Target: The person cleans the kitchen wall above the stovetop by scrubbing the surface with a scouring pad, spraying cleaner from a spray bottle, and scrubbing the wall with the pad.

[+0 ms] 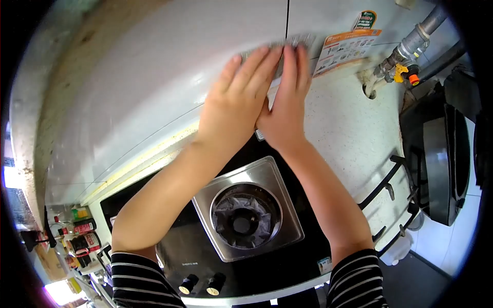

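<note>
My left hand (235, 100) lies with its fingers stretched out against the pale wall tiles (169, 61) above the stove. Right beside it, my right hand (289, 105) presses flat too, its fingers pointing up the wall and its thumb against the left hand. A shiny, see-through strip (304, 39) shows around the fingertips of both hands. The hands cover most of it, so its full shape is hidden. Below the forearms is a black glass gas stove (179, 246) with a steel burner tray (290, 226) and a dark burner (242, 223).
An orange-and-white leaflet (343, 50) is on the wall at the right. Past it stands a gas pipe (405, 49) with a yellow valve (399, 73). Black pan-support bars (382, 182) lie on the right counter (349, 128). Several bottles (84, 244) stand at the left.
</note>
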`<state>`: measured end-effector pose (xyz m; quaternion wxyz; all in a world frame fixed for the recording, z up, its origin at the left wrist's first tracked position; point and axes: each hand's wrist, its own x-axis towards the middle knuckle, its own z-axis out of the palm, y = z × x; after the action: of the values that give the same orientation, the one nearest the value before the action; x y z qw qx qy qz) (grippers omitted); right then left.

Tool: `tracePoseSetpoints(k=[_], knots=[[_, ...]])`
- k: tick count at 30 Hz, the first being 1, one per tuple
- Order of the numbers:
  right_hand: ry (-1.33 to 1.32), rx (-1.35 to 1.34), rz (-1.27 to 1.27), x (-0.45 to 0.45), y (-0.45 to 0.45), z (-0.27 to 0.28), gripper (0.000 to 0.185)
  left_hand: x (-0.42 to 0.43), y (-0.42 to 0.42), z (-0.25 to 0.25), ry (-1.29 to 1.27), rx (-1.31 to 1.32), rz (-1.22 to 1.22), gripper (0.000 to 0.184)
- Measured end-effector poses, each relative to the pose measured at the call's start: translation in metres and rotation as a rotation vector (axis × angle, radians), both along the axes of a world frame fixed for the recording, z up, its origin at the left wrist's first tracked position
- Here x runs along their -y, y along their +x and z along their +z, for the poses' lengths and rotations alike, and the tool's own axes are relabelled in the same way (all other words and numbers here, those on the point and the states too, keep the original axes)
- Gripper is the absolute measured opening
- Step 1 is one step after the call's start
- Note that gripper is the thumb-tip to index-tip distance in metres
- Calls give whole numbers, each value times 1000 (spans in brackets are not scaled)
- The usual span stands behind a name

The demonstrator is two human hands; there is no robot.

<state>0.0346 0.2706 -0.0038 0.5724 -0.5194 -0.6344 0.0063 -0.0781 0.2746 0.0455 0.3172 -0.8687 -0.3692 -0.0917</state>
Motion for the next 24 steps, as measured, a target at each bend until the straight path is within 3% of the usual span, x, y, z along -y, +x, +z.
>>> tracePoseSetpoints(k=[3,6,9,13,16,20,24], knots=[[-151,-31,57,11,-3,-20,76,3,-6,-16,-20,-78,29,57],[-116,-50,89,12,-2,-16,72,6,-3,-16,-60,-23,36,58],[-2,54,82,2,10,15,73,0,8,2,-30,140,25,57],[76,-12,40,-13,27,43,72,-21,32,36,159,276,-129,57],[104,-170,14,-17,28,32,73,-25,37,40,111,173,-174,58],[-62,-243,77,1,11,7,76,-12,21,23,-43,80,-150,60],[64,-125,80,-3,18,16,76,-14,24,23,30,98,-112,58]])
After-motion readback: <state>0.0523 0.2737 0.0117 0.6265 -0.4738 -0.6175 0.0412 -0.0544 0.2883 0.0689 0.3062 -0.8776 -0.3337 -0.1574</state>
